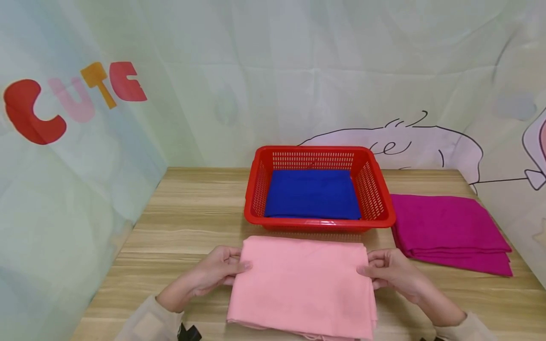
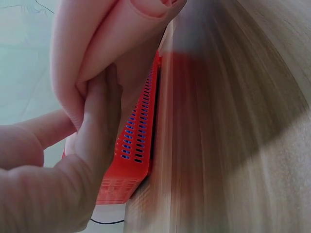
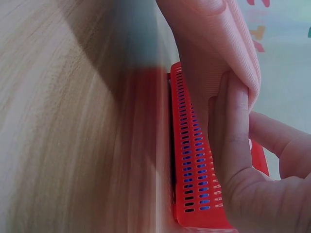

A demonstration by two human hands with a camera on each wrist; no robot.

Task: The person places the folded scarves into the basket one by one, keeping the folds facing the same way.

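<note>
A folded pink cloth (image 1: pixel 300 286) is held up in front of the basket, gripped at both sides. My left hand (image 1: pixel 217 270) pinches its left edge, thumb on top and fingers underneath. On the opposite edge my right hand (image 1: pixel 392 272) pinches it the same way. In the left wrist view the folded layers of the pink cloth (image 2: pixel 116 39) hang over the fingers, above the wooden surface. The right wrist view shows fingers tucked under the pink cloth (image 3: pixel 218 43). Just beyond stands a red plastic basket (image 1: pixel 320 222) with a folded blue cloth (image 1: pixel 313 194) lying flat inside.
To the right of the basket lies a folded magenta cloth (image 1: pixel 452 227), its layers slightly uneven. All of it rests on a wooden table (image 1: pixel 192 208). A printed curtain (image 1: pixel 239 85) with letters and line drawings hangs behind the table and along its left side.
</note>
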